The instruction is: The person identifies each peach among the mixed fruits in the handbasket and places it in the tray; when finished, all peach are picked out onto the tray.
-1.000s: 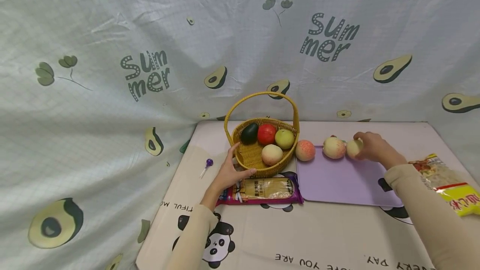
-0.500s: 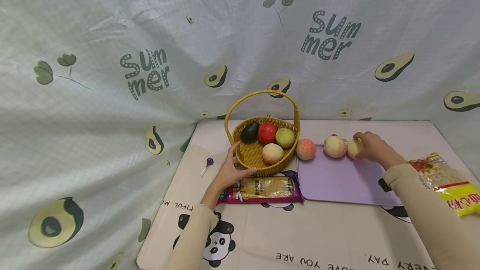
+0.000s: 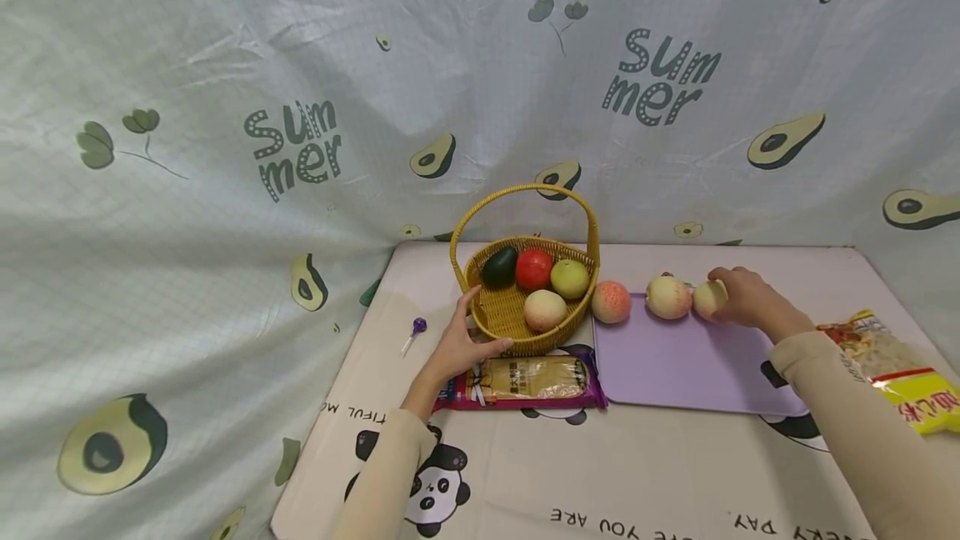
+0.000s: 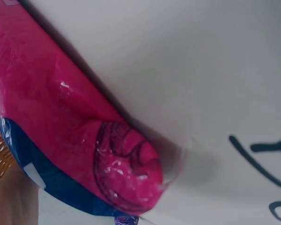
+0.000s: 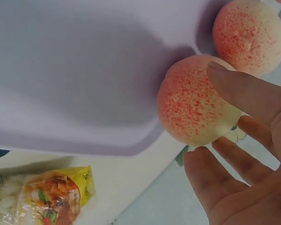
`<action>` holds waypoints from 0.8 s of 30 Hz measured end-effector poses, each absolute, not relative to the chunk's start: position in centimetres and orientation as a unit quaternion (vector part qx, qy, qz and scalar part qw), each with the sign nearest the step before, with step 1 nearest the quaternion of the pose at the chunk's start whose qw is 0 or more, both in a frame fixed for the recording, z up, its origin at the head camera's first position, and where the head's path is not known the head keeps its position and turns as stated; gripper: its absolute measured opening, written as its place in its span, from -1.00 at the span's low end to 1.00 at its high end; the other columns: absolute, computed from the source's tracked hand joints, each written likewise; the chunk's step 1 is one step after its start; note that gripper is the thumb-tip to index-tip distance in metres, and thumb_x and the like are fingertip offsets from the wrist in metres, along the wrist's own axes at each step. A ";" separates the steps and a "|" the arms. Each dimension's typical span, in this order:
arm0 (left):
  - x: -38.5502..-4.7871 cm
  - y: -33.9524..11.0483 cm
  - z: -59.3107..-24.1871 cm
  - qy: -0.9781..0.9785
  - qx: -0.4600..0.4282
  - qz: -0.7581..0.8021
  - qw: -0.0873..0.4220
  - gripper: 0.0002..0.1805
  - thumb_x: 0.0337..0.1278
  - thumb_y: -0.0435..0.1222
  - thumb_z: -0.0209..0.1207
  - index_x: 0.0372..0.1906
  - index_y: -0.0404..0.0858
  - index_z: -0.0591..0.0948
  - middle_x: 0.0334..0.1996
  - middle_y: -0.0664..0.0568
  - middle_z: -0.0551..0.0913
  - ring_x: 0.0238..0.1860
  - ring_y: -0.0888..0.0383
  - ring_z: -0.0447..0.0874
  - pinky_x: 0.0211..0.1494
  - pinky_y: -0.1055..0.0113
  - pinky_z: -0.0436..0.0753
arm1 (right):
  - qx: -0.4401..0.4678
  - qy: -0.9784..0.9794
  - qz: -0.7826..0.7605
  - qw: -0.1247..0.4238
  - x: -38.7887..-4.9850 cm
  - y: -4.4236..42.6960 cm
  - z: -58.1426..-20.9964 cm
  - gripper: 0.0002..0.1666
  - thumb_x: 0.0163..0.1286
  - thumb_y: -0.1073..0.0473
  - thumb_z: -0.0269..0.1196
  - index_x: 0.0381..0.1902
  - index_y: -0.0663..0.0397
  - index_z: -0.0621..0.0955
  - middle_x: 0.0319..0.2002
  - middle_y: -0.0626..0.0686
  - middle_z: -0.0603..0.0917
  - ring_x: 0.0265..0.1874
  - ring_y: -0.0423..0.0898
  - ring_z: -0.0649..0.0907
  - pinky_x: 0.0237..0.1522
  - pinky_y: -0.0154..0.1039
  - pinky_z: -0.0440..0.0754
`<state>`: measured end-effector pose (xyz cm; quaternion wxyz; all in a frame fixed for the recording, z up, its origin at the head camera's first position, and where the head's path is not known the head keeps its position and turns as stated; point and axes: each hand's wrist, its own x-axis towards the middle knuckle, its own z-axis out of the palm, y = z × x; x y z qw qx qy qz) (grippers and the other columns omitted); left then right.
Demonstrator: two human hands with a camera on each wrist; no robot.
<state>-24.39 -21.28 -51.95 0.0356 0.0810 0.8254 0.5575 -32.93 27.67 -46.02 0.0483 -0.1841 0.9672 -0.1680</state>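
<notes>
The left hand [image 3: 459, 347] rests spread against the left rim of a yellow wicker basket [image 3: 491, 307], thumb at its front edge. Inside lie a dark green avocado [image 3: 499, 267], a red fruit [image 3: 534, 270], a green fruit [image 3: 570, 279] and a pale peach [image 3: 544, 310]. At the back of the purple tray [image 3: 690, 365], the right hand [image 3: 753, 302] holds a peach [image 3: 708, 300], seen pink-speckled in the right wrist view [image 5: 192, 101], with thumb and fingers round it. Another peach [image 3: 668, 297] touches it; a pinker one [image 3: 611, 302] sits between basket and tray.
A noodle pack [image 3: 532, 380] lies in front of the basket, its pink end [image 4: 84, 108] large in the left wrist view. To the left is a purple lollipop [image 3: 418, 326]. A yellow food bag [image 3: 900, 373] lies right of the tray. Patterned cloth hangs behind.
</notes>
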 end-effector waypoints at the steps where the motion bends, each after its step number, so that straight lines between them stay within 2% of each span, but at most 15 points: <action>1: -24.3 -21.3 -51.9 0.825 0.081 0.558 0.036 0.18 0.15 -0.11 0.49 0.69 0.09 -0.07 0.65 -0.29 0.01 0.52 -0.31 0.34 0.39 -0.14 0.58 | -0.184 0.967 -0.168 0.049 -33.0 27.7 -46.0 -0.18 0.06 0.24 0.51 0.17 0.61 0.44 -0.01 0.63 0.54 0.00 0.54 0.56 0.01 0.40 0.54; 5: -24.2 -21.4 -51.9 0.827 0.078 0.556 0.038 0.18 0.15 -0.10 0.49 0.69 0.12 -0.06 0.66 -0.28 -0.01 0.51 -0.31 0.37 0.40 -0.14 0.57 | -0.187 0.968 -0.159 0.050 -33.3 27.3 -45.4 -0.16 0.00 0.32 0.51 0.20 0.61 0.43 0.04 0.66 0.52 0.04 0.56 0.55 0.08 0.43 0.53; 10: -24.2 -21.6 -52.0 0.827 0.078 0.555 0.036 0.20 0.14 -0.08 0.50 0.69 0.08 -0.07 0.66 -0.28 -0.01 0.50 -0.30 0.38 0.40 -0.13 0.58 | -0.208 0.967 -0.140 0.041 -33.5 24.6 -43.1 -0.21 0.07 0.35 0.48 0.24 0.56 0.46 0.13 0.63 0.52 0.12 0.52 0.57 0.16 0.40 0.54; 16: -24.3 -21.7 -51.9 0.829 0.084 0.552 0.030 0.18 0.16 -0.09 0.49 0.69 0.09 -0.06 0.66 -0.28 -0.04 0.50 -0.31 0.36 0.39 -0.13 0.58 | -0.255 0.959 -0.121 0.035 -32.9 18.2 -39.3 -0.29 0.25 0.30 0.47 0.31 0.41 0.50 0.24 0.50 0.53 0.15 0.42 0.61 0.12 0.30 0.62; 21: -24.4 -21.6 -52.0 0.828 0.081 0.554 0.034 0.18 0.14 -0.08 0.50 0.69 0.12 -0.06 0.67 -0.24 -0.03 0.52 -0.28 0.35 0.41 -0.12 0.57 | -0.313 0.941 -0.126 0.028 -32.5 12.0 -37.7 -0.31 0.25 0.29 0.49 0.32 0.28 0.55 0.23 0.39 0.58 0.16 0.33 0.63 0.15 0.24 0.65; 24: -24.3 -21.3 -52.0 0.823 0.086 0.561 0.032 0.18 0.15 -0.10 0.50 0.69 0.11 -0.06 0.67 -0.26 -0.02 0.52 -0.29 0.34 0.41 -0.14 0.56 | -0.344 0.929 -0.128 0.049 -32.4 8.6 -37.2 -0.30 0.26 0.29 0.46 0.36 0.24 0.55 0.23 0.37 0.58 0.16 0.29 0.63 0.18 0.21 0.65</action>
